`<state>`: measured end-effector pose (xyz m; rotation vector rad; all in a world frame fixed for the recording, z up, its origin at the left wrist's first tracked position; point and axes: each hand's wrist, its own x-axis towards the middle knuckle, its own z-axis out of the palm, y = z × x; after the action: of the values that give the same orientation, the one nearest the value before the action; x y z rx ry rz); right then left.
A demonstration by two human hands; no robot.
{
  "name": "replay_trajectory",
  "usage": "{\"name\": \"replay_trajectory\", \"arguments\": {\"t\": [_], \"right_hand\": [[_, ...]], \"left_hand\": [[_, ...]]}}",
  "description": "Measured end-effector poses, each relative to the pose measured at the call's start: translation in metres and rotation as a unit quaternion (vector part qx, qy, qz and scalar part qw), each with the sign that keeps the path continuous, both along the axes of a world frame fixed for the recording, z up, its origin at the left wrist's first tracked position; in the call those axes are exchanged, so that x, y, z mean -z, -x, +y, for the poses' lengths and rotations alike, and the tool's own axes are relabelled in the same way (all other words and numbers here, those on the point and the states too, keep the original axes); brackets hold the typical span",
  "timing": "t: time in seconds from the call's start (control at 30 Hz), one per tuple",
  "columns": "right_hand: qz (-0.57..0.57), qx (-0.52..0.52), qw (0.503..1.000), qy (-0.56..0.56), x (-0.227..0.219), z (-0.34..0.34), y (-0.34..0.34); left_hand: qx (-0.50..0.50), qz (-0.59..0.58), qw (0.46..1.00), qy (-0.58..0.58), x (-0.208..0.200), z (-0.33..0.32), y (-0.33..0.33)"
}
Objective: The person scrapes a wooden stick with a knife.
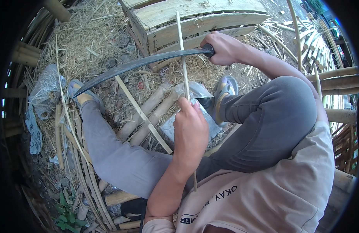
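My left hand (190, 130) is closed around a thin bamboo strip (180, 37), which runs from near my shirt up toward the crate. In my right hand (223, 48) is the dark handle of a long curved machete (144, 58). Its blade stretches leftward across the strip and seems to touch it above my left hand. The tip reaches over my left foot. A grey stone block (169, 128) lies beneath my left hand, partly covered by it. Another flat bamboo strip (138, 110) lies slanting between my legs.
A slatted wooden crate (199, 25) stands ahead. Thick bamboo poles (144, 103) lie by the block, and cut bamboo pieces (315, 50) are piled at the far right. Shavings (90, 35) litter the ground. Clear plastic (47, 93) lies at the left, beside long bamboo strips (84, 171).
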<state>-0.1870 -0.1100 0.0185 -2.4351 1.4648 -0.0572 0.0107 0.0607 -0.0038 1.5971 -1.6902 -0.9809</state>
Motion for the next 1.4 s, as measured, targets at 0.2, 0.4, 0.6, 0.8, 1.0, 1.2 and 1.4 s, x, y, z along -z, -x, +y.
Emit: {"name": "replay_trajectory", "arguments": {"t": [0.2, 0.4, 0.6, 0.8, 1.0, 1.2, 1.4], "right_hand": [[0.037, 0.003, 0.996, 0.083, -0.008, -0.001, -0.007], [0.027, 0.041, 0.995, 0.087, -0.002, -0.008, 0.005], [0.042, 0.042, 0.989, 0.138, 0.006, -0.013, 0.023], [0.069, 0.086, 0.984, 0.141, 0.002, -0.017, 0.040], [0.113, 0.117, 0.971, 0.176, -0.004, -0.026, 0.061], [0.094, 0.206, 0.964, 0.139, -0.007, -0.036, 0.108], [-0.014, 0.128, 0.980, 0.153, -0.003, -0.009, 0.057]], "left_hand": [[-0.013, 0.019, 1.000, -0.014, -0.003, -0.001, -0.005], [-0.015, -0.008, 1.000, -0.001, -0.008, 0.000, -0.009], [-0.023, -0.005, 1.000, 0.009, -0.004, -0.001, -0.010], [-0.026, -0.002, 0.999, 0.021, -0.004, 0.000, -0.012], [-0.026, -0.006, 0.999, 0.022, -0.006, 0.001, -0.014], [0.036, -0.036, 0.998, -0.046, -0.012, 0.004, -0.014], [0.004, -0.001, 0.999, -0.041, -0.006, 0.003, -0.004]]}}
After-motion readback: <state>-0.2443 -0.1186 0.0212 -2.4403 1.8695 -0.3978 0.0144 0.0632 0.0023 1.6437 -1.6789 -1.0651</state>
